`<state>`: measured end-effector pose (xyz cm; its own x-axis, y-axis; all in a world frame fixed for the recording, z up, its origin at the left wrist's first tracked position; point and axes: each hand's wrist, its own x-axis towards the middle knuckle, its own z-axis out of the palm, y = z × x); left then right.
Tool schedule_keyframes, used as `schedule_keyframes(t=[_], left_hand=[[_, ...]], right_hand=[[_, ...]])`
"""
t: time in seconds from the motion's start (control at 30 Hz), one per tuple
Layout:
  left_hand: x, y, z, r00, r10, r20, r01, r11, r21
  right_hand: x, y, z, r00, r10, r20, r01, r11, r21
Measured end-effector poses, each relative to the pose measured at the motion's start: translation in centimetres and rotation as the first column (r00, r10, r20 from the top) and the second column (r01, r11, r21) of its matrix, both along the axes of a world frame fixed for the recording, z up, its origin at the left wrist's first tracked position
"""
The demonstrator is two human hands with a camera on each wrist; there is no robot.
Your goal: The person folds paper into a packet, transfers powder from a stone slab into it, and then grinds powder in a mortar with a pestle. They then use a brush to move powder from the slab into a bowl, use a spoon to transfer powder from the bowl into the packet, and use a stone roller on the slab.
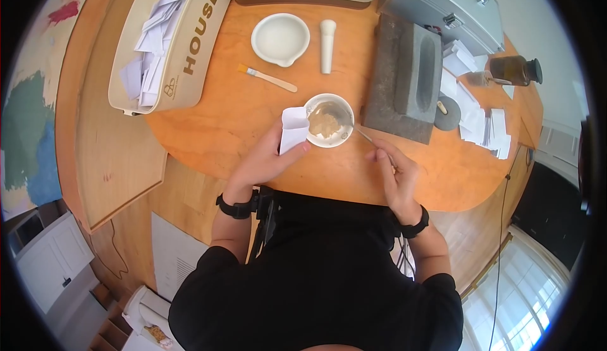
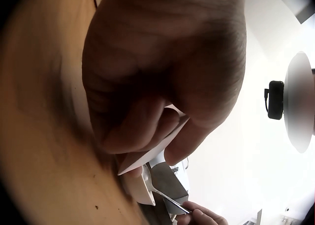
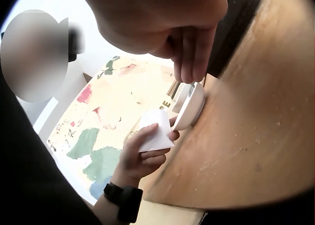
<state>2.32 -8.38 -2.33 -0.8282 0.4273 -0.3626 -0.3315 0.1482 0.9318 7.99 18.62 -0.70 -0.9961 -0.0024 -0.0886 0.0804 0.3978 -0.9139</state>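
My left hand grips a small white paper packet, its upper end at the left rim of a small white bowl. Light brown powder covers much of the bowl's inside. Between the fingers of my right hand is the handle of a metal spoon, which leans over the bowl's right rim. From the left side, the spoon's head shows inside the bowl. Seen from the right wrist, the packet stands close beside the bowl, and my right fingers partly cover the spoon.
Beyond the bowl lie a brush, a white mortar and a pestle. A cream bin of folded papers stands left. A grey stone grinding trough, a silver case, paper packets and a brown bottle occupy the right.
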Motion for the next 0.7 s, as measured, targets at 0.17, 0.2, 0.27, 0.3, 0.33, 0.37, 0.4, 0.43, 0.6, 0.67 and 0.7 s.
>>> schedule_keyframes(t=[0.17,0.2,0.27,0.3,0.33,0.37,0.4,0.43,0.6,0.67,0.7], left_hand=[[0.3,0.2,-0.9,1.000,0.020,-0.012,-0.020,0.998,0.053],[0.3,0.1,-1.0,1.000,0.014,-0.003,-0.014,0.999,0.046],[0.4,0.1,-1.1,1.000,0.014,-0.009,-0.014,0.999,0.049],[0.4,0.1,-1.1,1.000,0.015,-0.013,-0.015,0.999,0.051],[0.3,0.1,-1.1,1.000,0.014,-0.012,-0.013,0.999,0.047],[0.3,0.0,-1.0,1.000,0.013,-0.012,-0.012,0.999,0.042],[0.3,0.0,-1.0,1.000,0.012,-0.010,-0.011,0.999,0.038],[0.3,0.1,-0.9,1.000,0.022,-0.018,-0.021,0.999,0.047],[0.3,0.3,-0.8,0.998,0.047,-0.030,-0.046,0.998,0.053],[0.5,0.0,-1.2,0.998,0.057,-0.019,-0.056,0.997,0.050],[0.6,-0.2,-1.3,0.998,0.061,-0.013,-0.060,0.997,0.050]], right_hand=[[1.1,-1.4,-1.9,0.988,-0.050,0.143,0.090,0.954,-0.287],[1.0,-1.5,-2.1,0.988,-0.044,0.148,0.087,0.951,-0.296],[1.0,-1.5,-2.4,0.985,-0.037,0.166,0.092,0.938,-0.336],[1.0,-1.4,-2.6,0.983,-0.037,0.178,0.101,0.925,-0.365],[1.0,-1.2,-2.7,0.981,-0.036,0.191,0.111,0.912,-0.394],[1.0,-1.1,-2.6,0.980,-0.035,0.196,0.111,0.912,-0.394],[0.9,-0.9,-2.6,0.979,-0.032,0.202,0.111,0.913,-0.393],[0.9,-0.7,-2.5,0.978,-0.031,0.208,0.112,0.913,-0.392],[0.5,-0.6,-2.3,0.972,-0.018,0.234,0.114,0.907,-0.405],[0.4,-0.5,-2.3,0.970,-0.012,0.243,0.115,0.904,-0.412],[0.4,-0.6,-2.3,0.969,-0.009,0.248,0.116,0.900,-0.421]])
